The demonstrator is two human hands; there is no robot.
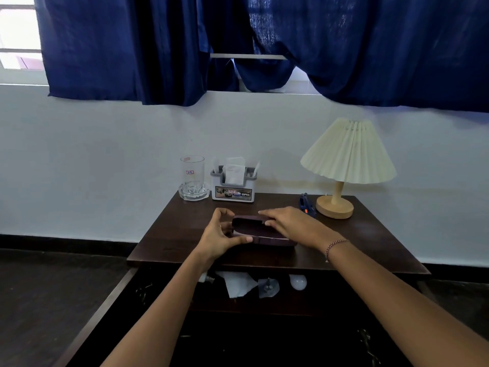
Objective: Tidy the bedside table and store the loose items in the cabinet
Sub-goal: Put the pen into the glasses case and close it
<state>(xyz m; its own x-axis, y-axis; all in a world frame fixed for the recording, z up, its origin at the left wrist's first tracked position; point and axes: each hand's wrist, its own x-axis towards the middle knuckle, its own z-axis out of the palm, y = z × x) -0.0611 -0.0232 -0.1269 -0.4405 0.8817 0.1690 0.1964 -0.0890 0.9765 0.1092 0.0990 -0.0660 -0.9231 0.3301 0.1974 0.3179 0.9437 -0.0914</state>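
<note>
Maroon, oblong and hard-sided, the case [248,225] lies near the middle of the dark wooden bedside table [370,239], towards its front edge, with its length running left to right. A pale line runs along its front where lid meets base; whether it is fully closed I cannot tell.

The left hand [219,234] grasps the case's left end. Its fingers curl over the back and its thumb presses along the front. The right hand [288,223] lies flat across the top of the case, fingers stretched out straight and released, with the thumb tip against the front of the lid. A beaded bracelet [336,246] circles the right wrist.

At the back of the table, against the white wall, a clear glass mug [192,178] with a small sticker stands just beside a white and grey tissue holder [234,186] with tissues sticking up. At the back right stands a lamp [349,152] with a cream pleated shade and a round wooden base. A small blue object [307,203], too unclear to name, lies just beside that base.

Below the tabletop the cabinet compartment [264,327] stands open and dark. A white bulb [298,282], a crumpled white paper [235,284] and a small clear plastic bag [268,287] lie near its back. Navy curtains [264,35] hang above.
</note>
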